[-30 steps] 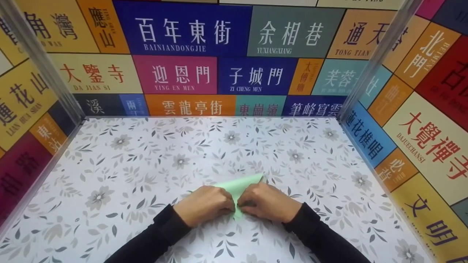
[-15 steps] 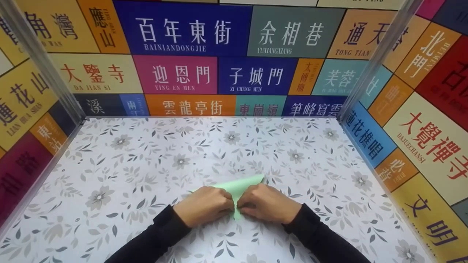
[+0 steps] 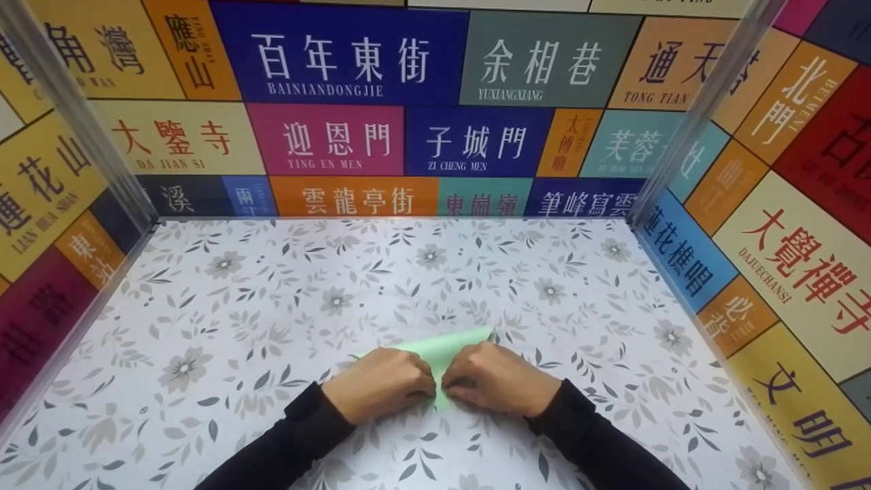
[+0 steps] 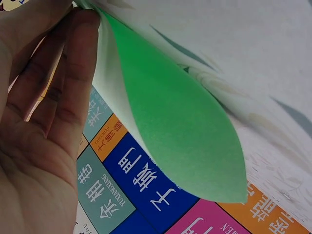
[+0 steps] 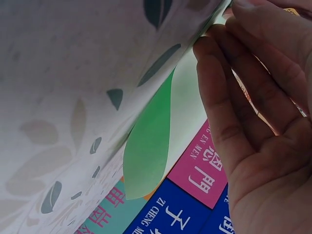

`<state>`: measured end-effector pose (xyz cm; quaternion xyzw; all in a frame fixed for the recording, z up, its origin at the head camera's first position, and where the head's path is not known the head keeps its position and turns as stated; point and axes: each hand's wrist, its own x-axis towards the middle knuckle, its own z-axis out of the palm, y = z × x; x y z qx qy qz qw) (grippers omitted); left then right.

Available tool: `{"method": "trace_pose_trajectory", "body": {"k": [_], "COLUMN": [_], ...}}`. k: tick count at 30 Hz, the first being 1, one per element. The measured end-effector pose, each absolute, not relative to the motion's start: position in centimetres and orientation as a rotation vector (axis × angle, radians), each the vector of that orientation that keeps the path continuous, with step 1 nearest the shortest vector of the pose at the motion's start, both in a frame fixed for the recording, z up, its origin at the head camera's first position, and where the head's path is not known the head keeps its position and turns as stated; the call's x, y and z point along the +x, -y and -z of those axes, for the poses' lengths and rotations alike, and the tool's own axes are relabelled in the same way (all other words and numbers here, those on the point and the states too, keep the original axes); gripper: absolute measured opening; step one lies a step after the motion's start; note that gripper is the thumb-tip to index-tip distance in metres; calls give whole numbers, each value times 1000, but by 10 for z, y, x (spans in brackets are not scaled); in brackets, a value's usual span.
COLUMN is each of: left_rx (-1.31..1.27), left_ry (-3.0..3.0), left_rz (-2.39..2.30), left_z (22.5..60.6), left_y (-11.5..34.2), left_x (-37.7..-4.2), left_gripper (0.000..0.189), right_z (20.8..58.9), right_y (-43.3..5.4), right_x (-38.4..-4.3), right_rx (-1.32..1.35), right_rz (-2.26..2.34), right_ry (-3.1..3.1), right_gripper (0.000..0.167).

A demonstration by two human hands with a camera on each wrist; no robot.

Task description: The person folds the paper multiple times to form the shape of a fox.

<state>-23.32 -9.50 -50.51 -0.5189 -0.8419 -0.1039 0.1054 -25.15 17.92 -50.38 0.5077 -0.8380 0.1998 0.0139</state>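
A sheet of light green paper [image 3: 442, 346] lies on the floral tabletop, partly covered by both hands. Its far edge slants up to a pointed corner at the right, and a small tip shows between the hands at the near side. My left hand [image 3: 388, 381] pinches the paper from the left, fingers curled. From the right, my right hand [image 3: 500, 378] pinches it close to the other hand, a narrow gap between them. In both wrist views the green paper [image 4: 170, 117] bends over in a rounded curl, with a paler face beside the brighter green one.
A white tabletop [image 3: 435, 279] with grey flowers and leaves spreads around the hands. Behind it stands a back wall [image 3: 326, 139] of coloured panels with Chinese lettering. Similar side walls rise at left and right, with clear strips at the corners.
Both hands keep their pinch on the paper in nearly the same place. The paper's far edge and the left hand sit very slightly nearer to me than one second ago.
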Motion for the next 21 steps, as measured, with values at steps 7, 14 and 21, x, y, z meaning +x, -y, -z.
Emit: {"method": "trace_pose_trajectory", "body": {"k": [7, 14, 21], "left_rx": [-1537, -1537, -1533], "left_ry": [2480, 2500, 2484], "left_rz": [314, 318, 293], "left_z": [506, 506, 505], "left_y": [94, 94, 93], "left_x": [-234, -234, -233], "left_gripper": [9, 8, 7], "right_z": [501, 500, 502], "right_y": [-181, -187, -186], "right_x": [-253, -256, -258], "right_rx": [1560, 1470, 1532], "right_rz": [-609, -687, -712], "right_ry": [2626, 2615, 2614], "right_gripper": [13, 19, 19]}}
